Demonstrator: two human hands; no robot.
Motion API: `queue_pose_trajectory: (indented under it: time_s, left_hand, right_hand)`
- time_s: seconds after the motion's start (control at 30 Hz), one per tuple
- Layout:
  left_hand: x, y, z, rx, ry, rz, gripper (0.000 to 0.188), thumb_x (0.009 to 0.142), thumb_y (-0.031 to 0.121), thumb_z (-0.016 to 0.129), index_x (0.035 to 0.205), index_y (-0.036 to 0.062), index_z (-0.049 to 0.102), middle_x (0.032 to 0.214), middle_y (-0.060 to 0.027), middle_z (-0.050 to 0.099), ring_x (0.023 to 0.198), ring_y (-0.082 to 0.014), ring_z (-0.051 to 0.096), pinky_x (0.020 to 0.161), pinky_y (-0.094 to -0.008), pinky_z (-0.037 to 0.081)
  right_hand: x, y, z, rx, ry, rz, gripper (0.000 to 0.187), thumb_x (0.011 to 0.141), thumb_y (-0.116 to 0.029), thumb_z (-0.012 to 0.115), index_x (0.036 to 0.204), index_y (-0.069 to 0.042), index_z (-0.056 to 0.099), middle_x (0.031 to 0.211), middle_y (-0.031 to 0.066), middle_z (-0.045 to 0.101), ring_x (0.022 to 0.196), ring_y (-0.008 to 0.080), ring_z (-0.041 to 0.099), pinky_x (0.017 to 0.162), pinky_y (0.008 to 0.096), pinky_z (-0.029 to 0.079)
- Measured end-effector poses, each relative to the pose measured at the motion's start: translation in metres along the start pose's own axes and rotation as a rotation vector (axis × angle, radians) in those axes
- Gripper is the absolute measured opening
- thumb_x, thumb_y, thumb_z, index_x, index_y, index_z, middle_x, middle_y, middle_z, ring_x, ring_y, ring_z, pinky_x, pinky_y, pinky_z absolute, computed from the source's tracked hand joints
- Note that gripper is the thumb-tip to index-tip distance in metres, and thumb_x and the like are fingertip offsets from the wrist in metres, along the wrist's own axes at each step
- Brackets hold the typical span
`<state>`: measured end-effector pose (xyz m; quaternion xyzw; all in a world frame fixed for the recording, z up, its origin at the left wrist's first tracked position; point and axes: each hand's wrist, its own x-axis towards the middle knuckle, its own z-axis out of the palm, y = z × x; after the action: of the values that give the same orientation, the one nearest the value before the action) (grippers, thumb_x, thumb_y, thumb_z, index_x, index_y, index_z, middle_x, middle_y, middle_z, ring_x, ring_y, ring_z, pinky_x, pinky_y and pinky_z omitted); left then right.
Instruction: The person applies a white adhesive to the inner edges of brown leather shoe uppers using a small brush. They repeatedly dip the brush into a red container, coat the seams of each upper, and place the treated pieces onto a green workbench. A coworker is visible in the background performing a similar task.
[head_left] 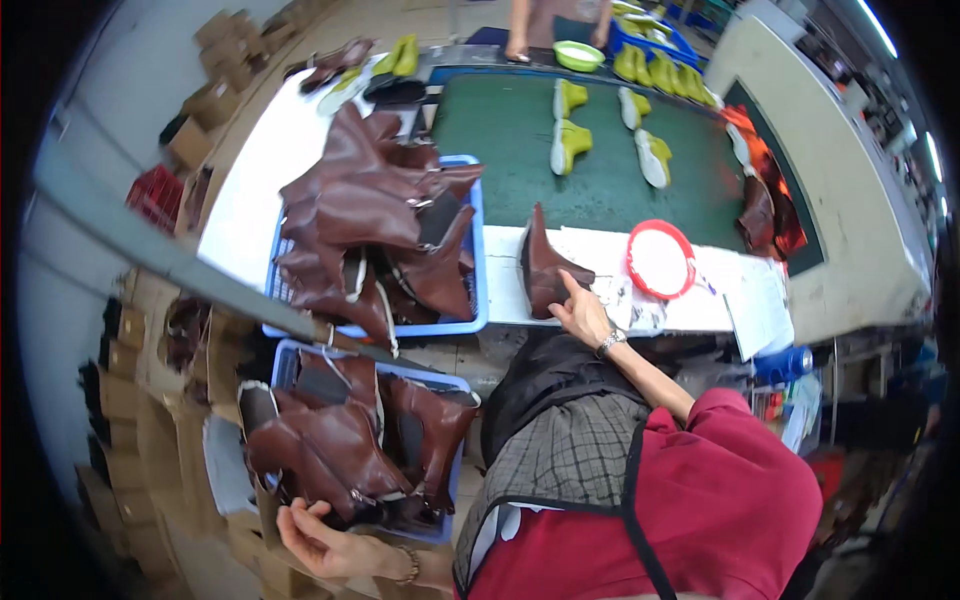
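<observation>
My left hand, with a bead bracelet at the wrist, curls its fingers around the edge of a brown leather boot upper. That upper lies in the near blue crate among several like it. My right hand, a watch on its wrist, reaches out in a red sleeve to a single brown boot upper. This upper stands on the white sheet at the table's near edge. The fingers are spread and rest against its toe end, not closed around it.
A second blue crate heaped with brown uppers sits on the table to the left. A red-rimmed white bowl is beside the lone upper. Yellow-green shoe lasts lie on the green belt. Another person stands at its far end, and cardboard boxes line the left.
</observation>
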<state>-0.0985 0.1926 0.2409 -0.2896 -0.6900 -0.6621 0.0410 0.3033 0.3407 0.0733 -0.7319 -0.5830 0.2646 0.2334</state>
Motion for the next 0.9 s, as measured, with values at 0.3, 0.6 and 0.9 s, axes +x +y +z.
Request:
queue_pose_trajectory:
  time_s: [0.3, 0.6, 0.9]
  left_hand:
    - [-0.065, 0.064, 0.107, -0.188, -0.566, -0.065, 0.027, 0.104, 0.014, 0.062, 0.120, -0.0072, 0.068, 0.085, -0.0082, 0.067, 0.067, -0.0120, 0.056, 0.065, -0.0262, 0.048]
    - [-0.173, 0.157, 0.236, 0.020, -1.016, -0.105, 0.044, 0.102, 0.038, 0.065, 0.120, -0.0022, 0.073, 0.117, -0.0301, 0.069, 0.091, -0.0359, 0.070, 0.087, -0.0407, 0.056]
    - [-0.270, 0.157, 0.268, -0.175, -1.132, 0.122, 0.018, 0.101, 0.003, 0.062, 0.111, -0.0069, 0.072, 0.084, -0.0086, 0.069, 0.070, -0.0132, 0.065, 0.061, -0.0251, 0.052]
  right_hand:
    - [-0.021, 0.058, -0.015, -0.050, 0.000, -0.092, 0.074, 0.088, -0.019, 0.070, 0.155, -0.016, 0.040, 0.076, 0.0201, 0.069, 0.071, 0.0416, 0.069, 0.066, 0.0520, 0.054]
    - [0.024, 0.094, -0.050, 0.015, -0.320, -0.239, 0.067, 0.088, -0.019, 0.064, 0.151, -0.007, 0.043, 0.089, 0.0228, 0.070, 0.079, 0.0420, 0.069, 0.068, 0.0545, 0.054]
    - [0.020, 0.118, -0.052, 0.265, -0.354, -0.288, 0.075, 0.088, -0.019, 0.068, 0.156, -0.010, 0.035, 0.083, 0.0221, 0.069, 0.077, 0.0421, 0.069, 0.064, 0.0542, 0.052]
